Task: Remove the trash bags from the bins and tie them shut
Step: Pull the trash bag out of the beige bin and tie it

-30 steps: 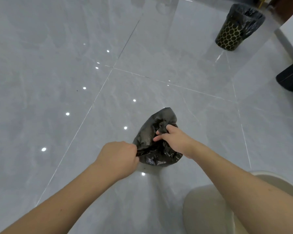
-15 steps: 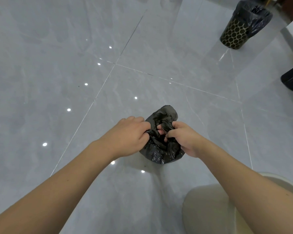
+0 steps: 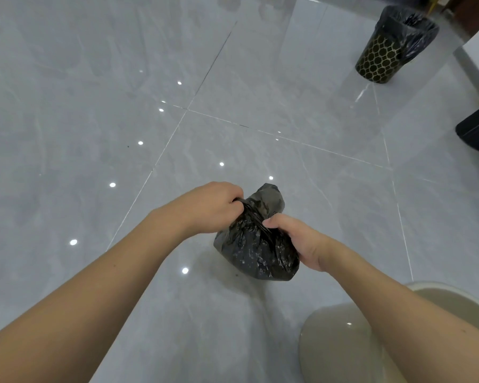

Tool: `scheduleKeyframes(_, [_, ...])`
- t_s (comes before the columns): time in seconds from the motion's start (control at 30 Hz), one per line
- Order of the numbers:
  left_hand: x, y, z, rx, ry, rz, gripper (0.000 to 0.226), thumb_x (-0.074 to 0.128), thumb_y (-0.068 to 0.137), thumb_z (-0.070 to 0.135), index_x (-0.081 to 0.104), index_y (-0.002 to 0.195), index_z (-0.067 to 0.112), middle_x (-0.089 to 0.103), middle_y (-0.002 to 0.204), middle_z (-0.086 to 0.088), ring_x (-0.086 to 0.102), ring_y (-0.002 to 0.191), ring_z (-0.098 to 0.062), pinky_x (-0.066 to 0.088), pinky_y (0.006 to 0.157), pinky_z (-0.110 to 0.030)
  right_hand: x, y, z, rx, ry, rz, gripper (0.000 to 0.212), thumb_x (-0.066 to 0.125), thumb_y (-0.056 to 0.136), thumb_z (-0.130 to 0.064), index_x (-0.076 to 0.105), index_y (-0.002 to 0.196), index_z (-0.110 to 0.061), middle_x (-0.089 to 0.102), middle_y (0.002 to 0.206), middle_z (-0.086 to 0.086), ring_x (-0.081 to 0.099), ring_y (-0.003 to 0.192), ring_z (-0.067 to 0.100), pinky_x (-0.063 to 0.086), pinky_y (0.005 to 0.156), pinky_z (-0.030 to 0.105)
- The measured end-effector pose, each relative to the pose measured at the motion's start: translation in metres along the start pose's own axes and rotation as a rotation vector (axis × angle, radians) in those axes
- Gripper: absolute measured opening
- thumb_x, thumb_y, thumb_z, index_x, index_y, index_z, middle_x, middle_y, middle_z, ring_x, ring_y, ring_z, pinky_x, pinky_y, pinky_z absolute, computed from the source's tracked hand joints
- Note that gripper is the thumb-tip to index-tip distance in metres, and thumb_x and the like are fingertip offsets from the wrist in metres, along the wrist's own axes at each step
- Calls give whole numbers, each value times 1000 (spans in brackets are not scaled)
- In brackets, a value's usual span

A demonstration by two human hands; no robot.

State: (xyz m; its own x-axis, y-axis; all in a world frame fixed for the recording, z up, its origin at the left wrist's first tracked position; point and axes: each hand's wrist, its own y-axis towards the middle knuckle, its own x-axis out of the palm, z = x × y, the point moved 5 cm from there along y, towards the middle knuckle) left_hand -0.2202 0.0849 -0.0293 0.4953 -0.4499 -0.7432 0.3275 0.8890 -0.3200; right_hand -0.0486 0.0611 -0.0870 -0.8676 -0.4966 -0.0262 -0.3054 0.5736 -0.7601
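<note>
hands meet over a small crumpled black plastic trash bag (image 3: 256, 244) that is out of its bin and sits low over the glossy grey tiled floor (image 3: 94, 120); whether its base touches the tile cannot be told; the left hand (image 3: 210, 207) has its fingers curled round a gathered strand of the bag's neck at the upper left, and the right hand (image 3: 293, 240) grips the twisted plastic at the right side, thumb lying across the top; a loose flap of plastic stands up between and beyond the two hands; the step in hand looks to be the knot itself, and it seems part made, not yet drawn tight; to do it well the person would pull the two strands steadily apart and slightly downward, so the knot seats close against the full part of the bag rather than high on the neck; thin film stretches and tears under a jerk, so an even pull suits it better; keeping the bag low stops the contents swinging; a second black-lined dark cylindrical bin with a gold honeycomb pattern (image 3: 382, 56) stands well apart at the far right, its bag not yet removed; a pale beige rounded bin (image 3: 340, 341) lies just beside the right forearm, near the bottom edge.
</note>
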Motion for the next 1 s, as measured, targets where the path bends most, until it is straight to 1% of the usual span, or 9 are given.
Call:
scheduleKeyframes(0.13, [-3, -2, 4, -60, -91, -165, 21, 48, 92, 22, 66, 91, 11, 64, 98, -9, 57, 85, -22, 45, 74, -33, 5, -7, -4, -27, -212, -81, 19, 75, 79, -34, 68, 95, -26, 74, 96, -2, 69, 96, 16, 52, 90, 28])
scheduleKeyframes(0.27, [-7, 3, 8, -16, -138, -120, 19, 49, 92, 20, 64, 90, 9, 62, 90, -7, 54, 76, -18, 42, 68, -31, 8, -1, -4, 4, -531, -62, 27, 68, 71, -14, 69, 98, -8, 73, 100, 17, 69, 98, 33, 55, 92, 42])
scheduleKeyframes(0.37, [-5, 10, 6, 15, -217, 7, 20, 49, 92, 18, 66, 99, 10, 65, 103, -4, 60, 93, -20, 49, 83, -36, 7, 7, -5, 4, -696, -28, 44, 53, 61, -17, 65, 102, -8, 70, 101, 21, 66, 99, 40, 54, 90, 51])
scheduleKeyframes(0.47, [6, 14, -2, -28, -427, 11, 22, 50, 92, 19, 69, 104, 15, 69, 108, 0, 62, 100, -17, 48, 91, -29, 3, 8, -10, -26, -698, 28, 43, 44, 64, -7, 66, 100, -17, 71, 99, 9, 65, 97, 29, 55, 89, 43])
scheduleKeyframes(0.6, [19, 20, -13, -42, -555, 14, 19, 50, 88, 27, 64, 83, 15, 60, 78, -6, 53, 70, -21, 43, 71, -37, -10, 3, -13, -57, -535, 106, 35, 42, 72, 4, 64, 81, -22, 66, 86, 0, 65, 83, 25, 53, 65, 27])
scheduleKeyframes(0.73, [31, 25, -16, -62, -589, 42, 20, 48, 93, 30, 62, 83, 19, 57, 81, -6, 48, 74, -19, 37, 70, -33, -11, -11, -14, -31, -320, 14, 15, 51, 62, -10, 63, 64, -19, 58, 74, 12, 57, 61, 27, 44, 59, 29])
scheduleKeyframes(0.83, [39, 29, -17, -69, -662, 45, 29, 48, 82, 41, 64, 89, 18, 63, 98, -24, 51, 81, -19, 39, 77, -37, -9, -13, -12, -15, -294, -120, 31, 70, 74, -35, 71, 96, -12, 75, 95, 10, 71, 82, 23, 54, 73, 31])
scheduleKeyframes(0.9, [43, 33, -17, -76, -726, 47, 29, 48, 83, 39, 64, 91, 17, 64, 109, -24, 55, 84, -20, 40, 80, -38, -13, -7, -12, -81, -461, -39, 28, 75, 72, -33, 70, 89, -11, 74, 87, 1, 71, 82, 18, 57, 78, 34])
scheduleKeyframes(1.0, [50, 35, -16, -100, -770, 91, 18, 45, 95, 18, 61, 89, 13, 68, 88, -9, 61, 84, -21, 44, 80, -33, -21, -3, -17, -233, -851, 198, 14, 63, 70, -22, 54, 68, -12, 57, 66, -1, 58, 69, 20, 47, 61, 30])
